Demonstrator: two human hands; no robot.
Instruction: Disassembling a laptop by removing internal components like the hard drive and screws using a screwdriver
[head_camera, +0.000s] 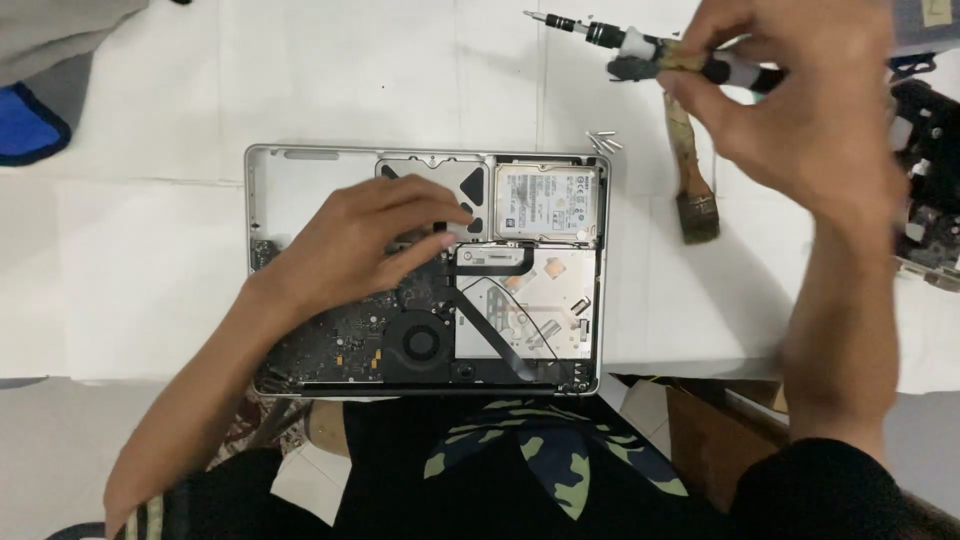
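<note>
- On the white table (130, 290) lies an opened laptop (425, 270), its bottom cover off, with board, fan (420, 343), drive (545, 203) and optical unit (530, 310) exposed.
- The left hand (370, 240) rests flat inside the case, fingers together and stretched toward the middle; the fingertips (450, 215) press near the black cable bracket (490, 258) beside the drive. Whether anything is pinched under them I cannot tell.
- The right hand (790, 90) is raised above the table to the right of the laptop, closed around a screwdriver (640, 45) with its tip pointing left, and also gripping the handle of a brush (690, 170) that hangs down.
- A few loose screws (603, 141) sit just beside the case's upper right corner.
- More dark parts (925, 180) lie at the right edge.
- To do this well, I judge: keep the left hand steady on the part without leaning on the board, seat the bit square before turning, and put freed screws with the others so none roll off.
</note>
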